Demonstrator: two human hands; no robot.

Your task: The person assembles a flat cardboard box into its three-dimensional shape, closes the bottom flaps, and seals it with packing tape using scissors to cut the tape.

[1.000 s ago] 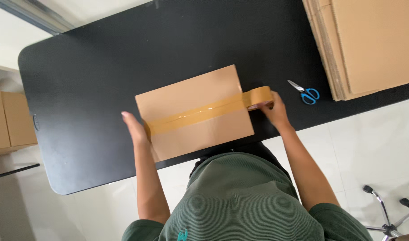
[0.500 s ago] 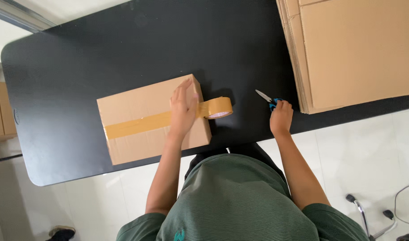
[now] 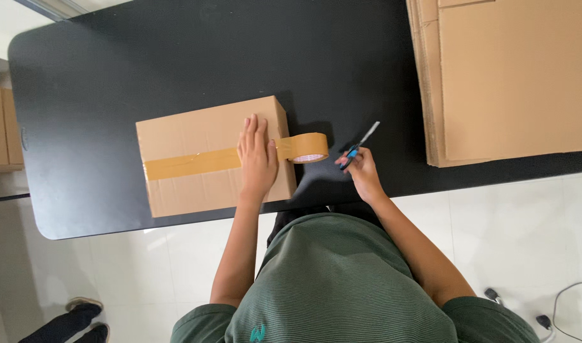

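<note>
Flat on the box (image 3: 195,155), the left hand (image 3: 258,159) lies palm down with its fingers straight and together, pressing on the top near the box's right end. It covers the strip of brown tape (image 3: 189,164) that runs along the middle of the lid from the box's left edge. Just right of the box, off its edge, the tape roll (image 3: 305,147) hangs on the same strip, touching the box's upper right corner area. Further right of the box, the right hand (image 3: 362,170) is closed around the blue handles of the scissors (image 3: 361,143), whose blades point up and away to the right; whether the blades are parted cannot be told. The box sits on the black table (image 3: 176,63), near its front edge. Well to the right of the box lies a stack of flat cardboard (image 3: 507,76). Below and left of the box, on the pale floor, another person's shoes (image 3: 81,314) show.
</note>
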